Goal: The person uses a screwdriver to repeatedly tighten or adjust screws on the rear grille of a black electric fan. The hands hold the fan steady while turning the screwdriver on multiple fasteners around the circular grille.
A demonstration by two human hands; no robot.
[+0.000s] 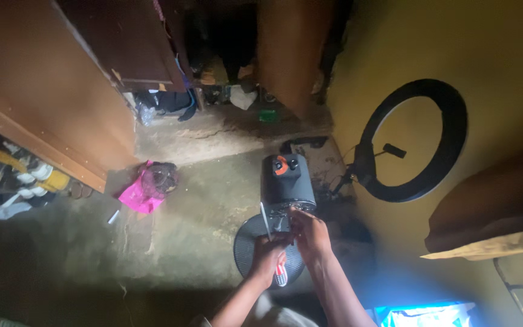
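The left hand point(267, 257) is clenched around a screwdriver point(279, 274) whose red-and-white handle sticks out below the fist toward the person. A thin pale shaft point(266, 221) rises from just above that fist, tilted slightly left — whether it belongs to the screwdriver cannot be told. The right hand point(311, 233) sits just right of the left and a little further out, fingers curled down onto the base of a grey fan motor point(289, 188); whether it grips something small there is hidden by the fingers.

The motor lies on the floor point(195, 206) directly beyond both hands, with an orange knob point(281, 166) on its far end. Under the left hand — touching the motor's near end — lies a round dark fan grille point(249, 242), partly covered by the wrists.

Well to the left of the hands a pink bag point(140, 194) rests on the floor with a dark bundle on it. To the right of the right hand, leaning at the yellow wall, stands a black ring light point(416, 139). Far left, a brown cabinet point(43, 91) stands. Near the right forearm a bright blue screen point(425, 315) glows.
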